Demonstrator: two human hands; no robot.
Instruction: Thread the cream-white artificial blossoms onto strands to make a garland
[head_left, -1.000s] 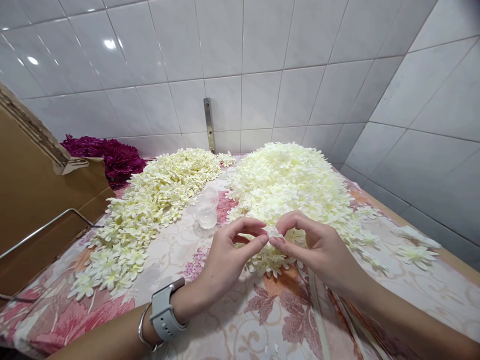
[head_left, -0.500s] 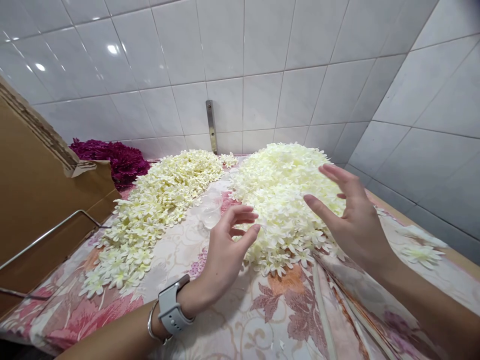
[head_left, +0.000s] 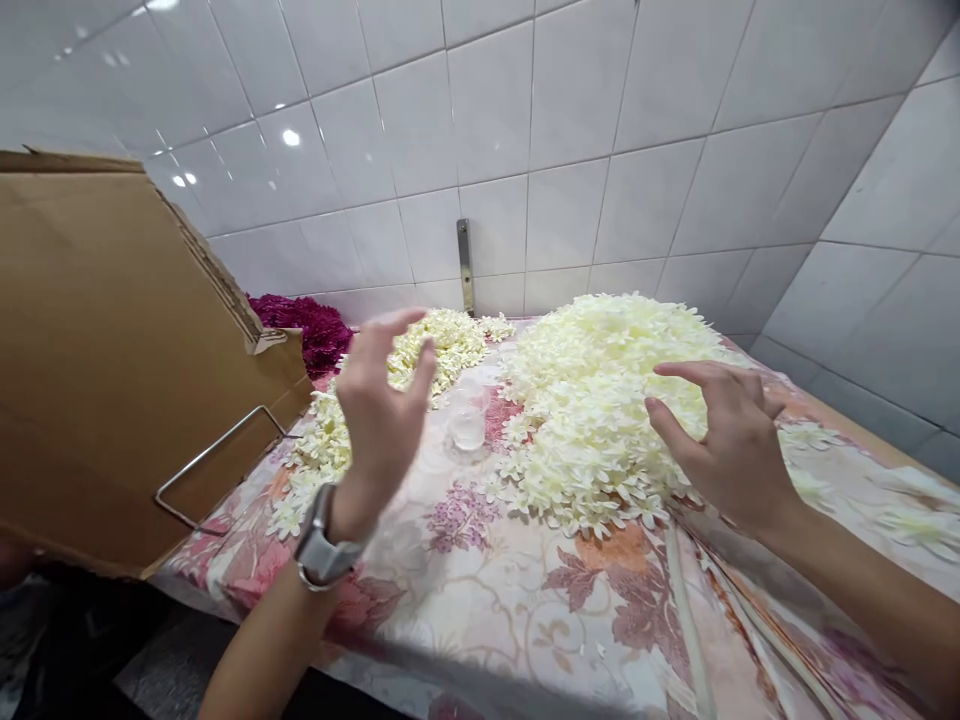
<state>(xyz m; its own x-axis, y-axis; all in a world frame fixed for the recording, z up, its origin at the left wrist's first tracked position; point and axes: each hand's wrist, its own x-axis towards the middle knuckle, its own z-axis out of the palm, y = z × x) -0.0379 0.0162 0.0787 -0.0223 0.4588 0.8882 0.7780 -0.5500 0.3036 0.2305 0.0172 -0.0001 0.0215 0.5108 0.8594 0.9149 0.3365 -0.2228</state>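
My left hand (head_left: 381, 420), slightly blurred, is raised in front of the left pile of cream artificial flowers (head_left: 450, 345) and hides much of it. Its thumb and fingers are apart, with nothing visible between them. On that wrist are a watch (head_left: 324, 545) and a bracelet. My right hand (head_left: 731, 445) hovers at the right side of the larger pile of pale yellow-white artificial flowers (head_left: 600, 400). Thumb and forefinger stand apart there, and I see nothing held. Between the piles stands a clear plastic cup (head_left: 469, 425).
A large cardboard box (head_left: 135, 370) with a metal wire handle (head_left: 210, 450) borders the left. Behind it lies a purple flower heap (head_left: 307, 325). Loose white flowers (head_left: 919, 525) lie on the floral tablecloth (head_left: 510, 610) at right. Tiled walls (head_left: 570, 220) close off the back and right.
Both hands were together at a small white petal piece, then parted. My left hand has risen leftward towards the left pile; my right hand moved to the right. The view has turned left.
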